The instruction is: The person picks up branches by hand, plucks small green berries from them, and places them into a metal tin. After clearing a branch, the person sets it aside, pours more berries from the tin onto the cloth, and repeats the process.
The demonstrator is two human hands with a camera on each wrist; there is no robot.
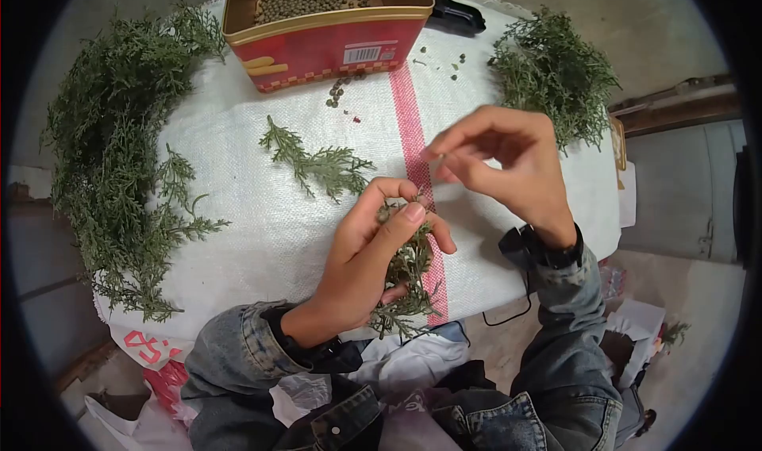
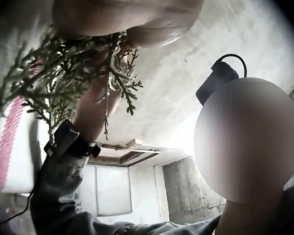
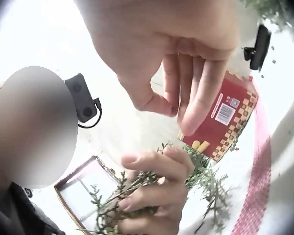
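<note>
My left hand (image 1: 357, 257) grips a green evergreen sprig (image 1: 411, 264), its thumb and index finger together near the sprig's upper end. The scaly twigs hang below the palm, and in the left wrist view the sprig (image 2: 110, 73) spreads out under the fingers. Up and to the right, my right hand (image 1: 508, 161) is raised above the white woven sack. Its thumb and index fingertip pinch a small pale bit (image 1: 441, 157), too blurred to identify. In the right wrist view, the right hand (image 3: 186, 63) hangs over the left hand (image 3: 159, 191), its fingertips apart from the sprig.
A red tin (image 1: 317, 50) with small round greenish-brown cones (image 1: 309, 0) stands at the back of the white sack (image 1: 238, 213). Loose cones (image 1: 335, 94) lie before it. Evergreen heaps lie left (image 1: 111, 157) and right (image 1: 556, 70), with a single sprig (image 1: 317, 161) mid-sack. A black object (image 1: 456, 15) is beside the tin.
</note>
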